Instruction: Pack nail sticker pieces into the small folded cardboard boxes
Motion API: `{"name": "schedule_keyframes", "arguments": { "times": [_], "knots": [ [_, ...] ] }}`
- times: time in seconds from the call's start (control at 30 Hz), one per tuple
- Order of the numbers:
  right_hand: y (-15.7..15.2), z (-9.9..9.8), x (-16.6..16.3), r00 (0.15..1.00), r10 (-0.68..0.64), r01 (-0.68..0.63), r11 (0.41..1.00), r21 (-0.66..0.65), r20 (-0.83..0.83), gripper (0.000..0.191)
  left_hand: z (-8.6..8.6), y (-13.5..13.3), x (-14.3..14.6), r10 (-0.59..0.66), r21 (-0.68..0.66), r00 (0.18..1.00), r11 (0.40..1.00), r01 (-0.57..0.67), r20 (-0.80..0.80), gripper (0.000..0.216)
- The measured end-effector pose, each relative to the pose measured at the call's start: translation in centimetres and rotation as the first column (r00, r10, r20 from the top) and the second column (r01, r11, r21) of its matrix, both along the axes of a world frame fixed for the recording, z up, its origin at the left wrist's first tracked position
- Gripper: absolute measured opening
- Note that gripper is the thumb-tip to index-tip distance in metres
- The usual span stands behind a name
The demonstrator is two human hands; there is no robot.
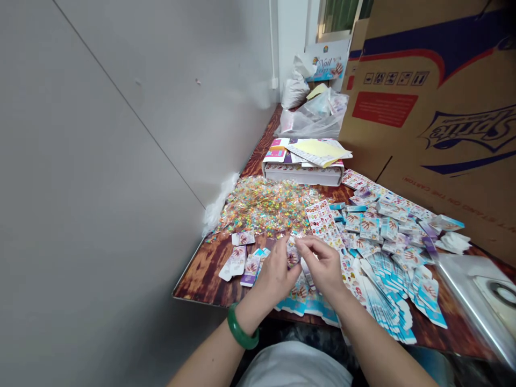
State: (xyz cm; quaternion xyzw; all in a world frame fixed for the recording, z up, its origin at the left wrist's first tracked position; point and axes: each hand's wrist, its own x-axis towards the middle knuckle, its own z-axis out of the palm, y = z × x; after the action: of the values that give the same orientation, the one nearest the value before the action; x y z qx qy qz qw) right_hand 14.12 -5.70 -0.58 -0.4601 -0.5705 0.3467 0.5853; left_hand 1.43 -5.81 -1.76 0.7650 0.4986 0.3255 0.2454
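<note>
My left hand (276,274), with a green bangle (241,329) on its wrist, is closed around a small printed card box (293,257) above the table's near edge. My right hand (322,263) pinches the same little box from the right with thumb and fingers. Just behind the hands lies a nail sticker sheet (322,221). Flat unfolded card boxes (387,301) are fanned out to the right of my hands, and a few lie at the left (237,263).
A heap of small colourful packets (264,207) covers the wooden table (201,274) beside the grey wall. A white box with papers (304,172) stands behind. Clear plastic bags (314,115) lie further back. A big Sprite carton (443,123) walls the right side.
</note>
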Motion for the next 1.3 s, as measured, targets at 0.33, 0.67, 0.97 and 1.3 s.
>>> {"name": "schedule_keyframes", "arguments": {
  "times": [0.33, 0.67, 0.97, 1.3],
  "knots": [
    [0.0, -1.5, 2.5, 0.975, 0.057, -0.041, 0.996, -0.079, 0.213, 0.033, 0.6, 2.0, -6.9, 0.220, -0.139, 0.895, 0.946, -0.292, -0.387, 0.040],
    [1.2, -0.3, 6.8, 0.978, -0.209, 0.208, 0.946, -0.247, 0.021, 0.026, -2.3, 0.9, -0.5, 0.101, -0.120, 0.964, 0.984, -0.134, -0.245, 0.056],
    [0.7, -1.6, 7.8, 0.986, -0.075, 0.116, 0.950, -0.289, 0.151, 0.027, -5.0, 2.5, 3.7, 0.234, -0.471, 0.950, 0.875, -0.113, 0.205, 0.048],
    [1.9, -0.5, 4.2, 0.976, 0.213, -0.172, 0.894, -0.413, 0.055, 0.022, 1.0, 3.0, 0.3, -0.076, -0.280, 0.949, 0.946, 0.166, 0.307, 0.029]
  ]
}}
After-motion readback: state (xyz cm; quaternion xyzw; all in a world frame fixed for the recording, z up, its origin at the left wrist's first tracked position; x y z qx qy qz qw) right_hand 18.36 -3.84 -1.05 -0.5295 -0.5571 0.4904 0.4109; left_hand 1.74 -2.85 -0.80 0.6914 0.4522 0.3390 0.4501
